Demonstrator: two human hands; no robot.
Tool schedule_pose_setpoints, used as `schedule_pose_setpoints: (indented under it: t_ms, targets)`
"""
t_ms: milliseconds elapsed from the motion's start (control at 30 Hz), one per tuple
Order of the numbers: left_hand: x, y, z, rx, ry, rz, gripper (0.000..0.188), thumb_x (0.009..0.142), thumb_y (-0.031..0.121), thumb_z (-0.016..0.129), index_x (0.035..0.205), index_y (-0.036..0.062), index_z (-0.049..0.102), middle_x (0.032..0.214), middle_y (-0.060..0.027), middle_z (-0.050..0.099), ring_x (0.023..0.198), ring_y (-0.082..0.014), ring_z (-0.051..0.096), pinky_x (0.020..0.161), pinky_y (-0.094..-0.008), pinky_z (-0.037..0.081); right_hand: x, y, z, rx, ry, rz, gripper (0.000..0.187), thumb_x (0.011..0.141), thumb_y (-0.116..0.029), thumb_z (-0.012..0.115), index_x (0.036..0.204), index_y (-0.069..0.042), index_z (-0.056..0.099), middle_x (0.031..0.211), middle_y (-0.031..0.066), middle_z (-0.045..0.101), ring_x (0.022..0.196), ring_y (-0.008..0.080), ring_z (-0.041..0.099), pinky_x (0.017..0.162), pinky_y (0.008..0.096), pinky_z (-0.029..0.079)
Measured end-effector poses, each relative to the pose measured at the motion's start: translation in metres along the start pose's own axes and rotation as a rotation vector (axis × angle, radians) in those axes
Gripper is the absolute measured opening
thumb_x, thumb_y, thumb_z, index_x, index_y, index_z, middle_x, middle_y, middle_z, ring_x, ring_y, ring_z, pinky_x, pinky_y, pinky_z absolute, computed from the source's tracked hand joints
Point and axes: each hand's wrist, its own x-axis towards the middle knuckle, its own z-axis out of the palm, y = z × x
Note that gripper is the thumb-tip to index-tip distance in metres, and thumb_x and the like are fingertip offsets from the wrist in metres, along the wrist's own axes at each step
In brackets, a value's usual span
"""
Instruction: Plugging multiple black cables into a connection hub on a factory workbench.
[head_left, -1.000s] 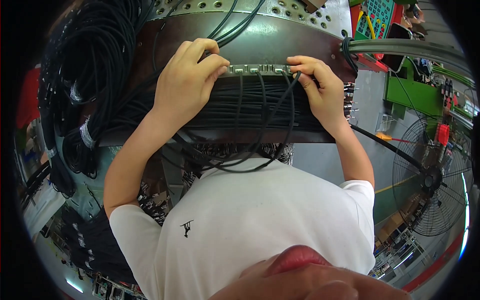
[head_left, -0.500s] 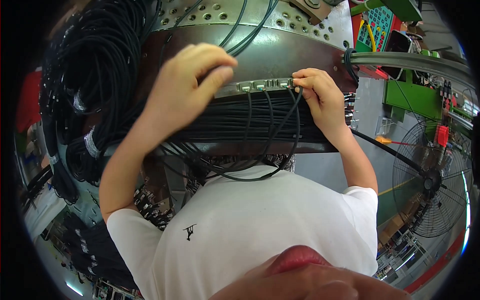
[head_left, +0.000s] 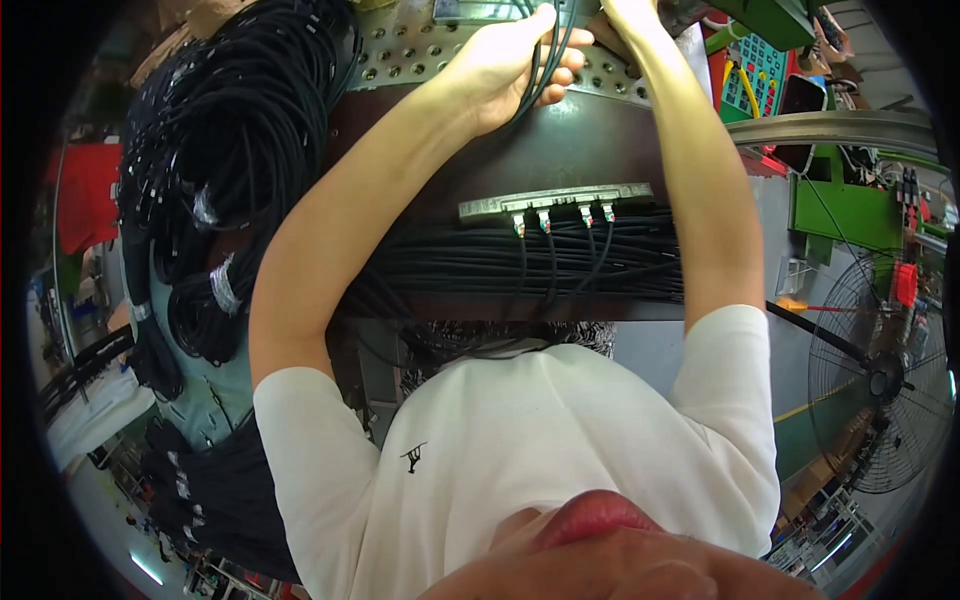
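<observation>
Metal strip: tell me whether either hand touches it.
No: the left hand holds black cables beyond the metal strip, and the right hand is at the picture's top edge.

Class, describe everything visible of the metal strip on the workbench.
The metal strip is long, narrow and silvery-grey. It lies crosswise on the brown workbench, its right end slightly higher in view. Four connectors on black cables line its near edge. Neither the left hand nor right hand touches it.

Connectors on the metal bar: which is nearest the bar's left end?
The leftmost connector of the four on the metal bar; the other three connectors all sit farther right along it.
</observation>
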Motion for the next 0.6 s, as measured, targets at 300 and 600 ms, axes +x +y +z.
schedule_pose_setpoints:
  t_ms: [300, 600]
  targets:
    - [-0.091, -0.035, 0.063, 0.023, 0.014, -0.175, 0.034, 0.105, 0.037, 0.039, 0.091, 0.0103, 0.053, 0.060, 0.0061, 0.035, 0.050, -0.0053, 0.031, 0.047, -0.0228, 0.032, -0.087, -0.009, -0.006, 0.094, -0.283, -0.075, 0.017, 0.091, -0.015, 0.063, 0.096, 0.001, 0.063, 0.077, 0.0143, 0.063, 0.069, 0.0322, 0.059, 0.067, 0.0395, 0.048]
    - [-0.190, 0.100, -0.052, 0.518, 1.023, 0.737, 0.046, 0.106, 0.037, 0.035, 0.107, -0.0004, 0.061, 0.074, -0.0050, 0.063, 0.054, -0.0100, 0.053, 0.048, -0.0194, 0.041, -0.130, 0.021, -0.027, -0.221, -0.088, -0.741, 0.037, 0.088, -0.038, 0.066, 0.112, -0.010, 0.068, 0.086, 0.0079, 0.067, 0.075, 0.0278, 0.066, 0.068, 0.0349, 0.053]
